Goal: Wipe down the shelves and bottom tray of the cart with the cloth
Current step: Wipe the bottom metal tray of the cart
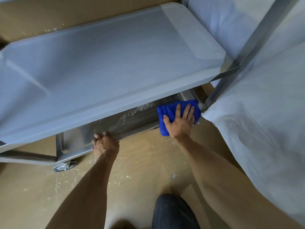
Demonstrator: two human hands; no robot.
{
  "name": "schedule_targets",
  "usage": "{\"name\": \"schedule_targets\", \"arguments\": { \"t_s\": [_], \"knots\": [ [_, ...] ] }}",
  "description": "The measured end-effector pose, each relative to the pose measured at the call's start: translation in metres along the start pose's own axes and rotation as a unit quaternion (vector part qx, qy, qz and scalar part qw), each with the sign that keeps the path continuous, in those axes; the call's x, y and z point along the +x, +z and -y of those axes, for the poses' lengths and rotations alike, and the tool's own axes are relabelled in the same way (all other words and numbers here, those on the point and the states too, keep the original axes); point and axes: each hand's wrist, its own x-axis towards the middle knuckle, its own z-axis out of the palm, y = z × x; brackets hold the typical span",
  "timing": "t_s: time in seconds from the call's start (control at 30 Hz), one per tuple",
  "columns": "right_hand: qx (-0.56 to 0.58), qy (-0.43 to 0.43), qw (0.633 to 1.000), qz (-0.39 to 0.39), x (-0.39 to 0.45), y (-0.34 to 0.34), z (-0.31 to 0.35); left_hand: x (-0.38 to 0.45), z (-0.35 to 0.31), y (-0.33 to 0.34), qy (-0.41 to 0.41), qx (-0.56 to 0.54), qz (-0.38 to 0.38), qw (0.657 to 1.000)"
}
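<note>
A folded blue cloth (166, 111) lies at the right end of the cart's steel bottom tray (132, 123), partly over its front rim. My right hand (180, 121) presses flat on the cloth with fingers spread. My left hand (104, 143) grips the tray's front rim further left, fingers curled round the edge. Above the tray, a wide shelf (99, 60) covered in pale film hides most of the tray's surface.
A steel upright post (231, 75) stands at the cart's right corner, and white fabric (257, 113) hangs beside it. A caster wheel (63, 166) sits under the left corner. The tan floor (140, 162) is wet and speckled. My knee (173, 212) is at the bottom.
</note>
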Motion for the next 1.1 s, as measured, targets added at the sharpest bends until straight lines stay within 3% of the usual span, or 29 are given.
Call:
{"name": "schedule_targets", "arguments": {
  "t_s": [0.07,0.13,0.2,0.27,0.33,0.4,0.47,0.53,0.6,0.7,0.77,0.83,0.9,0.93,1.0,1.07,1.1],
  "knots": [
    [0.027,-0.031,0.999,0.016,-0.025,0.004,0.028,-0.001,0.002,-0.006,0.009,-0.012,0.029,0.999],
    [0.086,-0.033,0.996,-0.015,-0.045,0.012,0.062,-0.007,0.0,-0.016,0.029,-0.067,0.057,0.996],
    [0.16,0.013,0.986,-0.04,-0.054,0.008,0.089,-0.02,-0.008,-0.029,0.041,-0.15,0.028,0.987],
    [0.241,0.055,0.969,-0.019,-0.059,-0.008,0.106,-0.041,-0.018,-0.043,0.005,-0.249,-0.009,0.968],
    [0.326,0.112,0.939,0.019,-0.066,-0.019,0.113,-0.055,-0.026,-0.051,-0.033,-0.347,0.006,0.937],
    [0.461,0.223,0.857,0.059,-0.073,-0.028,0.116,-0.064,-0.028,-0.054,-0.034,-0.402,0.05,0.914],
    [0.621,0.336,0.705,0.071,-0.079,-0.033,0.114,-0.07,-0.029,-0.053,-0.028,-0.417,0.088,0.904],
    [0.73,0.382,0.557,0.107,-0.093,-0.045,0.112,-0.074,-0.035,-0.048,-0.023,-0.433,0.123,0.893],
    [0.778,0.38,0.489,0.102,-0.104,-0.056,0.105,-0.088,-0.043,-0.051,0.019,-0.421,0.152,0.894],
    [0.774,0.377,0.505,0.059,-0.103,-0.067,0.093,-0.108,-0.055,-0.047,0.101,-0.34,0.192,0.915],
    [0.685,0.367,0.629,0.018,-0.08,-0.071,0.077,-0.114,-0.061,-0.04,0.09,-0.353,0.166,0.916],
    [0.561,0.326,0.76,-0.041,-0.052,-0.081,0.056,-0.112,-0.058,-0.03,0.018,-0.358,0.107,0.927],
    [0.462,0.243,0.849,-0.08,-0.024,-0.085,0.039,-0.107,-0.045,-0.029,-0.08,-0.326,0.04,0.941],
    [0.415,0.193,0.887,-0.069,-0.011,-0.085,0.03,-0.104,-0.034,-0.03,-0.125,-0.315,0.011,0.941],
    [0.242,0.08,0.966,0.047,0.008,-0.071,0.011,-0.092,-0.008,-0.036,-0.204,-0.304,-0.039,0.93],
    [0.016,-0.007,0.986,0.165,0.013,-0.059,-0.002,-0.081,0.014,-0.045,-0.257,-0.288,-0.083,0.919],
    [-0.028,-0.034,0.983,0.176,0.013,-0.05,-0.004,-0.076,0.025,-0.05,-0.276,-0.275,-0.098,0.916]
  ]
}}
